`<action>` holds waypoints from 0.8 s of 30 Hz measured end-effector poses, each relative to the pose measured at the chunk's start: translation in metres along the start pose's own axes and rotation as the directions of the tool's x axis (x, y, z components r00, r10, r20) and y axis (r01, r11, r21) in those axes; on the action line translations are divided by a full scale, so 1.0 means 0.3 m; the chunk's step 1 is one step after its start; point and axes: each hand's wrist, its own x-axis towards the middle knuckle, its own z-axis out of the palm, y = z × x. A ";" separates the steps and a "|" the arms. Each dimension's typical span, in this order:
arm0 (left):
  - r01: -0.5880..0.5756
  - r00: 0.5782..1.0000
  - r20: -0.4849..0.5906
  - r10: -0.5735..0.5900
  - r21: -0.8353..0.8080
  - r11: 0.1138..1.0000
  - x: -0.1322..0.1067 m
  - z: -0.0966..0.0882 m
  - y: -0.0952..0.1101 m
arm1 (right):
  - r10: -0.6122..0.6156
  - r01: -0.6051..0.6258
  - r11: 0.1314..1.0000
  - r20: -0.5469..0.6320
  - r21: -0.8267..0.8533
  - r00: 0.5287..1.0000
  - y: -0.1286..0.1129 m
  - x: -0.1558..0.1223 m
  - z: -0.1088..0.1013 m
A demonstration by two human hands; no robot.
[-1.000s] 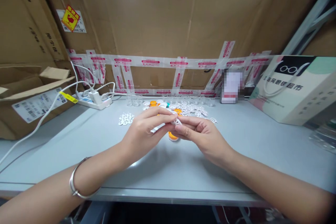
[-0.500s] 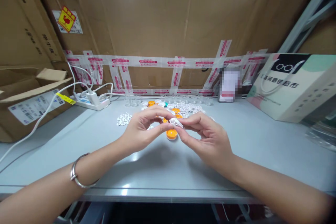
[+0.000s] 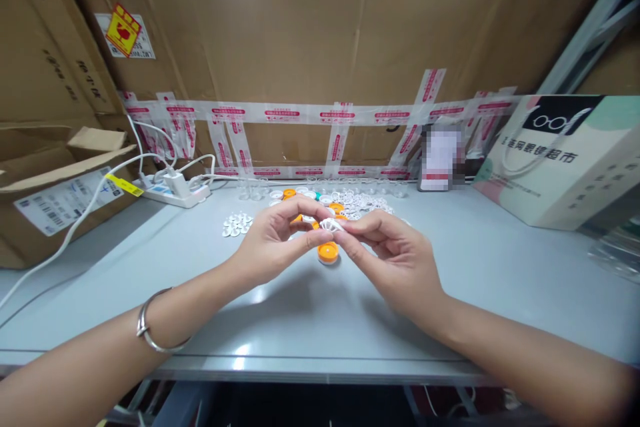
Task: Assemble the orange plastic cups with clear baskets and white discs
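Observation:
Between my two hands, above the grey table, is a small white ribbed plastic part (image 3: 330, 225). My left hand (image 3: 280, 235) pinches it from the left with thumb and forefinger. From the right, the thumb and fingertips of my right hand (image 3: 395, 257) close on the same part, hiding some of it. Just below my fingertips an orange round cap with a white rim (image 3: 328, 253) lies on the table. Behind my hands are more orange and white caps, partly covered, and a heap of white openwork plastic pieces (image 3: 367, 203).
Small white pieces (image 3: 237, 224) lie in a cluster left of my hands. Clear little cups (image 3: 255, 191) line the back. A power strip (image 3: 183, 195) with cables and an open carton (image 3: 60, 193) stand left; a phone (image 3: 440, 160) and a paper bag (image 3: 540, 167) stand right.
The white part has turned between my fingertips, so its ribbed side shows more. Both hands stay in nearly the same place, and the camera view has shifted slightly.

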 end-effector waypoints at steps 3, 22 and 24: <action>0.021 0.999 -0.043 -0.022 -0.013 1.000 0.005 -0.005 -0.015 | 0.116 -0.119 0.992 0.063 0.046 0.991 0.004 0.024 -0.014; 0.059 0.985 0.104 -0.141 0.559 0.827 0.032 -0.042 -0.143 | 0.461 -0.201 0.842 0.475 -0.501 0.749 0.180 0.082 -0.105; 0.062 0.982 0.114 -0.148 0.549 0.833 0.033 -0.045 -0.146 | 0.442 -0.202 0.856 0.472 -0.475 0.763 0.189 0.079 -0.100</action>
